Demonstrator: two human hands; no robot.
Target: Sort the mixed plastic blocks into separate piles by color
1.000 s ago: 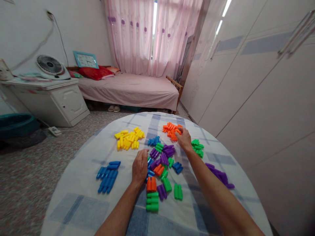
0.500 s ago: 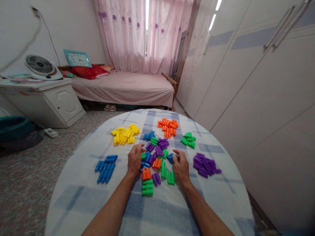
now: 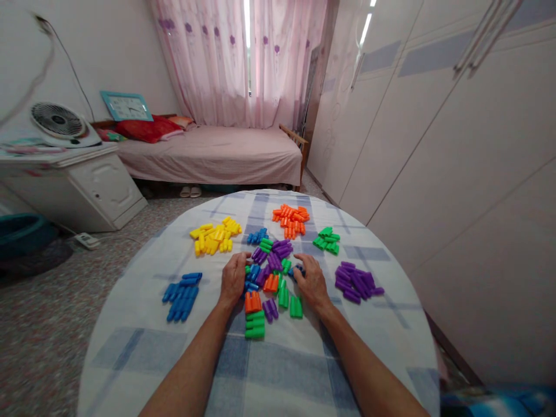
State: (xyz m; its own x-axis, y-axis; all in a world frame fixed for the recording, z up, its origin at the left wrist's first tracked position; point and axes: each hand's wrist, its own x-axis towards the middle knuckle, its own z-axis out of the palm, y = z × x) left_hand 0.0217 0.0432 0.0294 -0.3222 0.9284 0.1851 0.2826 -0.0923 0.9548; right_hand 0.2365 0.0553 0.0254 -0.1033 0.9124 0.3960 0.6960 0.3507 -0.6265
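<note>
A mixed pile of small plastic pieces, each like short tubes joined side by side, lies mid-table, with purple pieces, orange pieces and green pieces. My left hand rests at the pile's left edge beside blue pieces. Its index finger is stretched out; the other fingertips are partly hidden. On the right side of the pile, my right hand has its thumb and fingers around a dark blue piece, which they partly cover.
Single-colour groups surround the pile: yellow pieces, an orange group, a green group, a purple group and a blue group. They lie on a round table with a checked cloth. Beyond stands a bed.
My right hand has moved inward and forward over the dark blue piece. My left hand stays by the pile. The whole view has shifted slightly.
</note>
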